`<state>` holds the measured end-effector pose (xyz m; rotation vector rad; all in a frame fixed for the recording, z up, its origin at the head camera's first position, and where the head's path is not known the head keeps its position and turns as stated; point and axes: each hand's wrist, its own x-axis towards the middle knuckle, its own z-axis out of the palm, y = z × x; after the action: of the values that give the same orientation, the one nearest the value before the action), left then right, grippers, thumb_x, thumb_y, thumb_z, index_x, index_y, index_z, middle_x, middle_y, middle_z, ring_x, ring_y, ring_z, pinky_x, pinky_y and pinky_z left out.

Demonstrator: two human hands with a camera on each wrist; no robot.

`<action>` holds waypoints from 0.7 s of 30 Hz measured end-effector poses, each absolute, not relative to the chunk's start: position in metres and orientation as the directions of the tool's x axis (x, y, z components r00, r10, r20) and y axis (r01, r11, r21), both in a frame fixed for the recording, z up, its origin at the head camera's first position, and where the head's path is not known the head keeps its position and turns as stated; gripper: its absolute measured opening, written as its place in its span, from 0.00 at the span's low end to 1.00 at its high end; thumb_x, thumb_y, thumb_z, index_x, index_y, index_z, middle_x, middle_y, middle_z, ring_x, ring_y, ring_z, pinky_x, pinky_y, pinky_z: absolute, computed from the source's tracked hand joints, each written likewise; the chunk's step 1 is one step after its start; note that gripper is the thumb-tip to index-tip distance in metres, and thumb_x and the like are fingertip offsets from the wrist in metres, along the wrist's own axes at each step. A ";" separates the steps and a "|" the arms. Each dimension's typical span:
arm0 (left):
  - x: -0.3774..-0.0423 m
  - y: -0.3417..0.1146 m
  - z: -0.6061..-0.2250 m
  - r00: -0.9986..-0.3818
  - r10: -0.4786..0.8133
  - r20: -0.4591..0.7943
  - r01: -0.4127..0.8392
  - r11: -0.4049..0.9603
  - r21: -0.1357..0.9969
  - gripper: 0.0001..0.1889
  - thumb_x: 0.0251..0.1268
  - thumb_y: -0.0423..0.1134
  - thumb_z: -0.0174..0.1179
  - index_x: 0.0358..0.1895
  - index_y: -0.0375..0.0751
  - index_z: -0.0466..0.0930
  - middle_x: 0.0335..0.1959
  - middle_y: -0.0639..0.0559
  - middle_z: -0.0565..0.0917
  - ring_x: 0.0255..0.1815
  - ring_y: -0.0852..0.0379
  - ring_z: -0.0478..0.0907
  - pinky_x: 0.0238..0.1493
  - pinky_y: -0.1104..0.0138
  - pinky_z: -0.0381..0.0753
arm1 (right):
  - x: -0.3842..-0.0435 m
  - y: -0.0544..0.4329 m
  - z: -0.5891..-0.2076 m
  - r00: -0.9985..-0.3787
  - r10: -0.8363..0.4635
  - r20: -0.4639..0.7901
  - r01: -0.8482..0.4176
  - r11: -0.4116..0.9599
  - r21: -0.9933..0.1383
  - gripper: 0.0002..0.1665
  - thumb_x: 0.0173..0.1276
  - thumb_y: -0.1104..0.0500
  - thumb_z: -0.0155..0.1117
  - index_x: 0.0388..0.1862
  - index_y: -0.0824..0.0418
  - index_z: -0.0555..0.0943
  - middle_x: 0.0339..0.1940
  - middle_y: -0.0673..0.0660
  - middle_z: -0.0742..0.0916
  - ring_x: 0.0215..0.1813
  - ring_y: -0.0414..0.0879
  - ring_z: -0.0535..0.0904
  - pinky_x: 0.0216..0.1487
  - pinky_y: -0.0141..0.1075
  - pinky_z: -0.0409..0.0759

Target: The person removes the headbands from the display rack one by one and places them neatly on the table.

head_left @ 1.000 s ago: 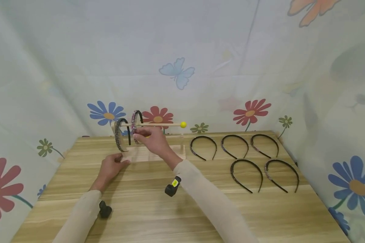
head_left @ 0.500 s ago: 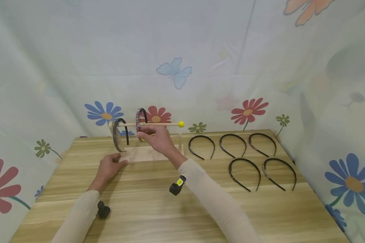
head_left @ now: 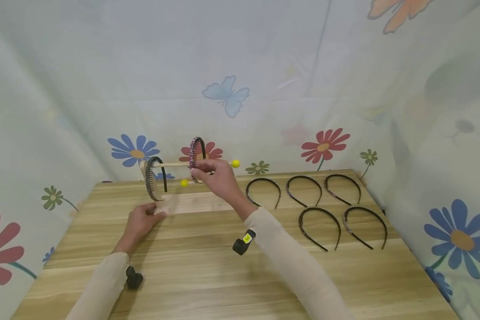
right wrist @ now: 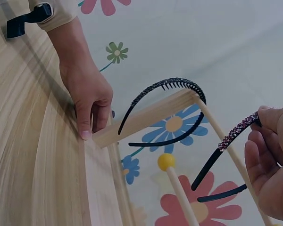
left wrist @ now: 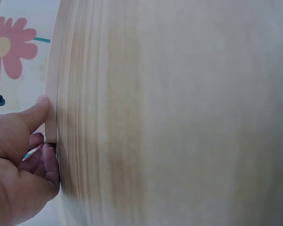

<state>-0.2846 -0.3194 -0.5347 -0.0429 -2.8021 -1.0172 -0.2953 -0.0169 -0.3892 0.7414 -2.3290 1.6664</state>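
My right hand pinches a black toothed headband studded with pinkish stones. That headband loops around the upper rod of a wooden stand, away from the rod's yellow ball end. Farther left on the same rod hangs a dark-studded headband, beside the stand's upright. Low at the left, my left hand grips the corner of the stand's base, thumb on its front edge and fingers curled at its end. A lower rod with its own yellow ball points left.
Several black headbands lie on the wooden table to the right, in two rows; one headband is in the nearer row and another headband sits close beside the stand. A flower-printed cloth hangs behind the table.
My right hand has carried the pink-studded headband rightward along the upper rod and slightly up, uncovering the lower rod's yellow ball. The left hand keeps its grip on the base corner.
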 end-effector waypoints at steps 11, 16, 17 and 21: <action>-0.284 -0.320 -0.535 -0.986 -0.025 0.165 0.087 0.765 0.638 0.18 0.67 0.46 0.70 0.29 0.39 0.73 0.21 0.53 0.62 0.24 0.56 0.58 0.27 0.64 0.59 | -0.292 0.006 -0.378 -0.873 -0.238 0.425 -0.475 0.222 -0.852 0.16 0.71 0.50 0.71 0.50 0.58 0.89 0.44 0.52 0.91 0.43 0.41 0.84 0.39 0.33 0.82; -0.283 -0.319 -0.534 -0.985 -0.019 0.170 0.096 0.763 0.639 0.21 0.67 0.45 0.70 0.26 0.40 0.68 0.21 0.52 0.62 0.23 0.56 0.57 0.27 0.64 0.58 | -0.291 0.015 -0.377 -0.871 -0.229 0.434 -0.480 0.210 -0.852 0.16 0.71 0.51 0.71 0.50 0.59 0.89 0.43 0.53 0.91 0.44 0.42 0.85 0.40 0.33 0.82; -0.283 -0.319 -0.534 -0.985 -0.017 0.173 0.099 0.763 0.639 0.21 0.67 0.45 0.70 0.26 0.40 0.68 0.21 0.52 0.62 0.23 0.56 0.57 0.27 0.64 0.58 | -0.290 0.017 -0.377 -0.871 -0.225 0.437 -0.482 0.214 -0.850 0.16 0.71 0.51 0.71 0.51 0.60 0.88 0.44 0.54 0.91 0.44 0.42 0.85 0.40 0.33 0.82; -0.284 -0.319 -0.533 -0.986 -0.021 0.164 0.090 0.764 0.639 0.18 0.68 0.47 0.70 0.31 0.38 0.75 0.22 0.53 0.63 0.25 0.55 0.60 0.29 0.63 0.60 | -0.289 0.025 -0.375 -0.873 -0.210 0.440 -0.480 0.212 -0.851 0.17 0.71 0.52 0.71 0.51 0.61 0.88 0.45 0.55 0.91 0.45 0.44 0.85 0.40 0.32 0.81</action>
<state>-0.2840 -0.3188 -0.5333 -0.0556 -2.7966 -1.0261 -0.2889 0.0250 -0.3750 0.6565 -2.2564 1.7181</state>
